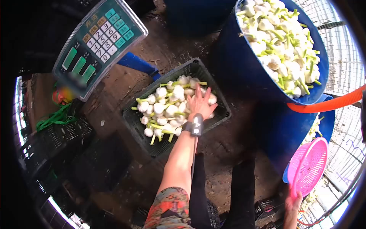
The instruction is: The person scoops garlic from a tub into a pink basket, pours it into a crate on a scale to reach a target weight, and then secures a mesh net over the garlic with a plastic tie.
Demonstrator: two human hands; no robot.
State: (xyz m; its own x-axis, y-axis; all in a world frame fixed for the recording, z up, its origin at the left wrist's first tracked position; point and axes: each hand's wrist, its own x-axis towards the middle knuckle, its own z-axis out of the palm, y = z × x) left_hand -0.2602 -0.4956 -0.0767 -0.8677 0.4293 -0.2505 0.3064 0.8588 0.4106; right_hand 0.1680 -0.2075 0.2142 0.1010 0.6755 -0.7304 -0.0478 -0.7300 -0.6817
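My left hand, with a dark band and a small device on its wrist, lies with spread fingers on a heap of garlic bulbs. The bulbs are white with short green stems. They sit in a dark plastic crate on the ground, my hand being over the heap's right side. Off to the lower right, my right hand grips a pink plastic basket by its rim. The basket is tilted on its side and looks bare inside.
A scale display with a keypad stands on a blue post at upper left. At upper right, a blue barrel is heaped with garlic, near an orange hose. Another blue barrel stands below. Black crates lie left.
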